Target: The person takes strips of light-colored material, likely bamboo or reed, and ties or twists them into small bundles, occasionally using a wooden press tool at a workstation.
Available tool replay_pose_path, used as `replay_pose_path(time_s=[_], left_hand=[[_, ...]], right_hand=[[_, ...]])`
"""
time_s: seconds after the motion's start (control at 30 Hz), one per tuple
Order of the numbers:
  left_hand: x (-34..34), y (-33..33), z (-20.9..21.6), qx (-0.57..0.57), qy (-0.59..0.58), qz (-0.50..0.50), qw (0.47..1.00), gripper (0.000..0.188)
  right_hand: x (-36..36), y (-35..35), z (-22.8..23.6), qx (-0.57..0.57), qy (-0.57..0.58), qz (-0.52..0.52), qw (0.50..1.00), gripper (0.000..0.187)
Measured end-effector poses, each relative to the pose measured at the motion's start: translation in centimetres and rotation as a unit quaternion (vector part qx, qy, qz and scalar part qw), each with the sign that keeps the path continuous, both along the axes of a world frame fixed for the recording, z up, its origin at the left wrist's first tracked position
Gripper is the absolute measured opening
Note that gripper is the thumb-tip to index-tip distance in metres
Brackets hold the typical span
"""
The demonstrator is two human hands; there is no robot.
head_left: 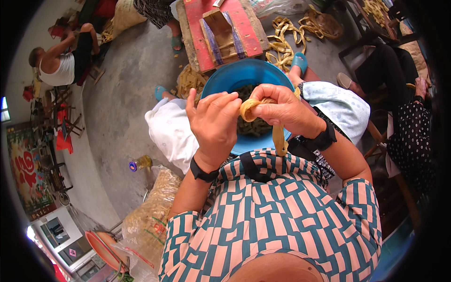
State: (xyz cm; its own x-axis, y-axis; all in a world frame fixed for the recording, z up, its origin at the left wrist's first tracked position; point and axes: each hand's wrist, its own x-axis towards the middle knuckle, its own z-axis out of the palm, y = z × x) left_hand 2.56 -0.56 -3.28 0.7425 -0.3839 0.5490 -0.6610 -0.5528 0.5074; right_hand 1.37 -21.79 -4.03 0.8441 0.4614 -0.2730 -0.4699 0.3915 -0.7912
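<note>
A flat, yellowish-tan strip (pixel 279 140) hangs from my right hand (pixel 290 111), which pinches it between thumb and fingers. Its upper part curls into a loop next to my fingertips. Close beside the loop, my left hand (pixel 213 123) is closed, with its back toward me and one outer finger sticking up. Whatever its fingertips grip is hidden. Both hands are above a blue plastic tub (pixel 221 73) between my knees. Dark greenish-brown pieces (pixel 253 128) lie inside the tub, partly covered by my hands.
Beyond the tub stands a worn red bench (pixel 192 28) bearing a wooden frame (pixel 221 35). Long tan strips (pixel 282 44) spread across the floor at its right. Bottom left are a stuffed clear plastic bag (pixel 150 207) and a jar (pixel 143 162). Other people sit left and right.
</note>
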Motion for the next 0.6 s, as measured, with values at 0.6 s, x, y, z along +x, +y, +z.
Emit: replay_pose_path(time_s=[0.6], left_hand=[[-1.3, -0.3, -1.1, -0.279, 0.39, -0.055, 0.876, 0.016]], right_hand=[[-0.9, 0.4, -0.3, -0.054, -0.101, -0.071, 0.991, 0.034]])
